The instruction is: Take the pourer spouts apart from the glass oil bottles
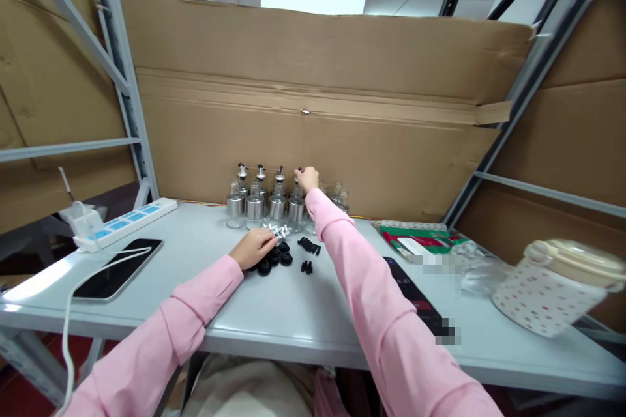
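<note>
Glass bottles with silver bands (254,208) stand in rows against the cardboard; several at the back carry black-and-silver pump tops (242,171). My right hand (307,178) is closed at the top of a back-row bottle, its fingertips around a small dark part. My left hand (253,248) rests low over the pile of round black caps (265,266), beside small white-and-silver pieces (280,230); its fingers are bent together and what they hold, if anything, is hidden. Small black parts (309,245) lie right of the caps, with a few more black bits (306,267) nearer me.
A phone (120,270) with a white cable and a power strip (127,224) lie at the left. On the right are a dark phone (415,296), a green-and-red packet (420,239), clear plastic and a dotted container (548,293). Cardboard walls (313,143) and metal posts enclose the table.
</note>
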{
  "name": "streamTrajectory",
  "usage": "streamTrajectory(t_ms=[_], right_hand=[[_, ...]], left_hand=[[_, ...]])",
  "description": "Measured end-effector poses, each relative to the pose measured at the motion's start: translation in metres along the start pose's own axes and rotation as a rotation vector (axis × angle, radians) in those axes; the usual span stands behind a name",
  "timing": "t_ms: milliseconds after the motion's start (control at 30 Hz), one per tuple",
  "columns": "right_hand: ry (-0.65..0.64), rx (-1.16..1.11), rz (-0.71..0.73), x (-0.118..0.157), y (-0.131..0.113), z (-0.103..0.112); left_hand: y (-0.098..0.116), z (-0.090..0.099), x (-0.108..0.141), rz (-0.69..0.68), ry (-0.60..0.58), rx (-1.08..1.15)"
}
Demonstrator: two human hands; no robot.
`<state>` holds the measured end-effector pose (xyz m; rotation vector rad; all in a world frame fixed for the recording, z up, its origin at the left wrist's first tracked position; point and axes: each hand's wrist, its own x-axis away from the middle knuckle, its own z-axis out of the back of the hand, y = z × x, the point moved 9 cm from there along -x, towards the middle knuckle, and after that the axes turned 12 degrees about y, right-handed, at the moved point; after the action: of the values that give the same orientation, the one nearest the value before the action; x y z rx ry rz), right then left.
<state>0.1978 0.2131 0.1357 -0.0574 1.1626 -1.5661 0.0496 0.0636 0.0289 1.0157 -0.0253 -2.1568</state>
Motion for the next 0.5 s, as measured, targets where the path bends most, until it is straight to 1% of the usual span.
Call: streamTrajectory(t_ms=[133,267,400,500], right_hand=[[-0.008,0.036,0.003,-0.003,0.002,-0.015],[0.005,0.021,0.04,-0.009,0.008,-0.017],[0.056,-0.049,0.091,-0.016,0.009,-0.006],[0.122,-0.122,0.149,-0.023,-0.001,0.013]], left_hand=[[0.001,0.001,-0.001,0.013,-0.009,-0.037],[0.0,0.005,-0.003,0.043,0.003,-0.082],[0.002,0.011,-0.005,0.057,0.046,-0.067],[0.001,0.019,-0.006,0.081,0.102,-0.033]])
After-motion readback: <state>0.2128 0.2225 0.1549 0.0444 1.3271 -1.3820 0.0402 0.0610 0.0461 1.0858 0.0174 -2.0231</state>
